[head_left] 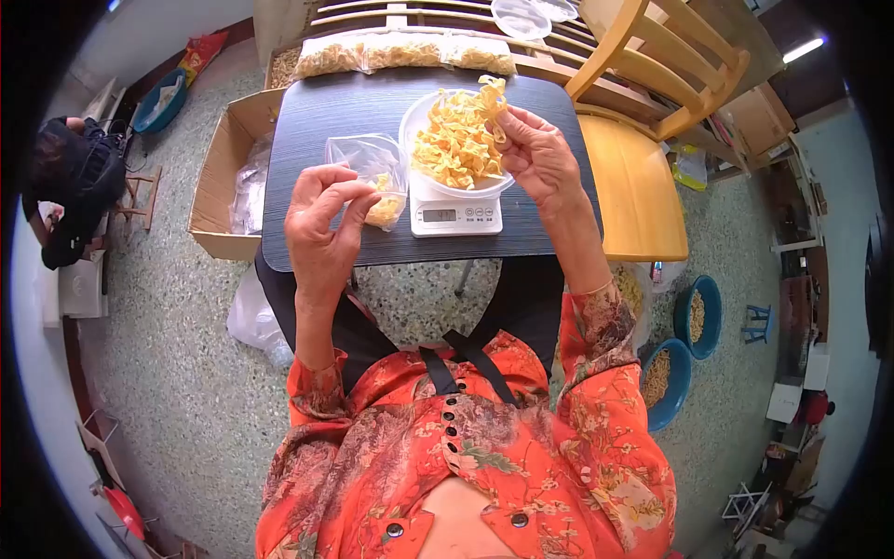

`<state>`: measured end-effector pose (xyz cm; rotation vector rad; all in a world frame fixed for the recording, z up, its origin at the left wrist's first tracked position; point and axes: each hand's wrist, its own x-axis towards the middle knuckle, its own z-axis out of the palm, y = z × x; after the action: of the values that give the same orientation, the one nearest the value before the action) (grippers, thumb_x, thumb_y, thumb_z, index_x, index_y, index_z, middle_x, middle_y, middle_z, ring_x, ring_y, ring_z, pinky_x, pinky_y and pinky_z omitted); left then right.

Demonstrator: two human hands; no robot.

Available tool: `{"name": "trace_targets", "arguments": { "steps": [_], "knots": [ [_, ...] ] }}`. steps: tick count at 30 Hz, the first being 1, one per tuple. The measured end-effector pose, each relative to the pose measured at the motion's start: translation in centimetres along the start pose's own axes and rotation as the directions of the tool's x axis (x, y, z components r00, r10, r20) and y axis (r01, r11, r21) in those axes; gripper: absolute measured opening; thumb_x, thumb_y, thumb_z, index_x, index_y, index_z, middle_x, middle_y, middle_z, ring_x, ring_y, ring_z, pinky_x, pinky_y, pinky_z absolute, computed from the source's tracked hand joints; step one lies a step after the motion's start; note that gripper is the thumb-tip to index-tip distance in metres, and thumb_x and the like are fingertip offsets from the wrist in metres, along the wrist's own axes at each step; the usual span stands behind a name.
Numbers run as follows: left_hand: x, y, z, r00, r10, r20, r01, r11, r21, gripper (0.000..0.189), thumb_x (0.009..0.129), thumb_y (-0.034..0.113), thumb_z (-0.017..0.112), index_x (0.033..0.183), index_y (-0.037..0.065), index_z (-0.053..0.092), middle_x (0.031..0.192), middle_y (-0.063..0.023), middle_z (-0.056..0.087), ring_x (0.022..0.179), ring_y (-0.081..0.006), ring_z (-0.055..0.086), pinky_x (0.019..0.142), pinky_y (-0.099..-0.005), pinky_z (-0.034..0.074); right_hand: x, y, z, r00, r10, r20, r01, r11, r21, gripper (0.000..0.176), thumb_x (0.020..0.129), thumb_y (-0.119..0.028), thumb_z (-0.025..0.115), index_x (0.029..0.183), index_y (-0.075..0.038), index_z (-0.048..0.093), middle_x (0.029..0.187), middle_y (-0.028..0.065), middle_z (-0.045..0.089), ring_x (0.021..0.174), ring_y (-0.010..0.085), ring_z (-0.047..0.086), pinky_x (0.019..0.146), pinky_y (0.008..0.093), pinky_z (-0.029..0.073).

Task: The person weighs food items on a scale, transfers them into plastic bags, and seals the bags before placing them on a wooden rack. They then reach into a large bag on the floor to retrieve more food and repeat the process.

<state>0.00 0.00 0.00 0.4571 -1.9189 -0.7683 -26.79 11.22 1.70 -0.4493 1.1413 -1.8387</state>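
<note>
Yellow, crinkled strips point(493, 101) point lengthwise forward, pinched in the right hand point(540, 160); the left hand's point(326, 212) grip is unclear.

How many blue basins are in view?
3: one basin on the floor at far left, and two at right beyond the wooden chair, an upper one and a lower one. Others may be hidden.

Curled yellow strips point(452, 142) heaped in round bowl point(470, 193), clear bag point(352, 149) beside it
</note>
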Motion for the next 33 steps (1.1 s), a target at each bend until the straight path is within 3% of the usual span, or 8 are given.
{"name": "trace_targets", "arguments": {
  "steps": [7, 10, 13, 18, 20, 24, 30, 33],
  "knots": [
    [0.1, 0.1, 0.5, 1.000, -0.005, 0.001, 0.005, 0.999, -0.045, 0.015, 0.078, 0.000, 0.081, 0.091, 0.003, 0.074, 0.096, -0.0086, 0.064, 0.093, -0.0229, 0.064, 0.079, -0.0337, 0.052, -3.6, 0.2, 6.8, 0.975, -0.194, 0.105, 0.220, 0.876, -0.429, 0.020, 0.093, -0.011, 0.073, 0.106, 0.004, 0.073, 0.084, 0.0065, 0.072, 0.063, 0.0050, 0.059, 0.049, 0.0171, 0.040],
    [0.1, 0.0, 0.7, 1.000, 0.010, 0.001, -0.010, 0.998, -0.057, 0.015, 0.077, 0.000, 0.081, 0.090, 0.003, 0.075, 0.094, -0.0082, 0.063, 0.091, -0.0225, 0.063, 0.079, -0.0335, 0.052, -4.3, 0.6, 9.3, 0.917, -0.268, 0.295, 0.399, 0.609, -0.686, 0.027, 0.089, -0.019, 0.077, 0.101, 0.005, 0.075, 0.079, 0.0094, 0.075, 0.073, 0.0114, 0.071, 0.065, 0.0236, 0.055],
    [-0.2, 0.0, 0.6, 1.000, 0.028, 0.000, -0.028, 0.999, -0.042, 0.015, 0.076, 0.000, 0.081, 0.089, 0.003, 0.075, 0.092, -0.0075, 0.061, 0.090, -0.0222, 0.062, 0.079, -0.0334, 0.052, -3.8, 1.6, 10.3, 0.898, -0.286, 0.334, 0.426, 0.376, -0.823, 0.026, 0.089, -0.015, 0.078, 0.106, 0.005, 0.074, 0.083, 0.0090, 0.075, 0.073, 0.0077, 0.067, 0.064, 0.0219, 0.053],
    [-0.3, -0.3, 0.2, 0.999, 0.033, -0.024, -0.034, 0.998, -0.049, 0.015, 0.075, 0.000, 0.082, 0.089, 0.003, 0.075, 0.089, -0.0067, 0.058, 0.090, -0.0222, 0.062, 0.080, -0.0335, 0.051, -2.7, 2.2, 9.3, 0.858, -0.334, 0.389, 0.495, 0.343, -0.798, 0.021, 0.089, -0.018, 0.076, 0.096, 0.001, 0.076, 0.075, 0.0111, 0.073, 0.068, 0.0111, 0.069, 0.062, 0.0260, 0.054],
    [-0.4, -0.3, 0.0, 0.996, -0.020, -0.089, 0.016, 0.999, -0.051, 0.015, 0.076, 0.000, 0.082, 0.090, 0.003, 0.075, 0.090, -0.0067, 0.059, 0.093, -0.0224, 0.062, 0.084, -0.0338, 0.051, -2.7, 1.3, 8.4, 0.796, -0.548, 0.255, 0.522, 0.410, -0.748, 0.019, 0.092, -0.017, 0.074, 0.096, 0.001, 0.076, 0.075, 0.0084, 0.073, 0.066, 0.0101, 0.067, 0.061, 0.0252, 0.053],
    [-0.6, -0.8, -0.5, 0.992, -0.062, -0.112, 0.057, 0.997, -0.045, 0.015, 0.077, 0.001, 0.082, 0.091, 0.003, 0.076, 0.094, -0.0066, 0.062, 0.098, -0.0229, 0.063, 0.089, -0.0352, 0.051, -1.8, -0.7, 4.3, 0.780, -0.604, 0.165, 0.465, 0.383, -0.798, 0.017, 0.092, -0.016, 0.074, 0.097, -0.001, 0.076, 0.076, 0.0061, 0.073, 0.066, 0.0085, 0.064, 0.060, 0.0248, 0.051],
    [-0.7, -0.7, -0.2, 0.994, -0.044, -0.099, 0.039, 0.998, -0.047, 0.014, 0.079, 0.001, 0.081, 0.091, 0.003, 0.075, 0.094, -0.0072, 0.062, 0.096, -0.0222, 0.063, 0.092, -0.0365, 0.051, -2.0, -0.2, 1.2, 0.876, -0.364, 0.315, 0.316, -0.060, -0.947, 0.021, 0.083, -0.014, 0.079, 0.101, -0.003, 0.075, 0.087, 0.0105, 0.072, 0.068, 0.0160, 0.065, 0.068, 0.0296, 0.054],
    [-0.7, -0.5, -0.2, 0.995, -0.050, -0.084, 0.047, 0.998, -0.035, 0.014, 0.079, 0.001, 0.081, 0.091, 0.002, 0.075, 0.093, -0.0075, 0.063, 0.095, -0.0218, 0.062, 0.092, -0.0364, 0.051, -1.6, 0.8, 0.8, 0.813, -0.400, 0.424, 0.379, -0.188, -0.906, 0.024, 0.082, -0.020, 0.079, 0.100, -0.005, 0.075, 0.090, 0.0109, 0.070, 0.074, 0.0220, 0.067, 0.070, 0.0341, 0.055]
  ]
}}
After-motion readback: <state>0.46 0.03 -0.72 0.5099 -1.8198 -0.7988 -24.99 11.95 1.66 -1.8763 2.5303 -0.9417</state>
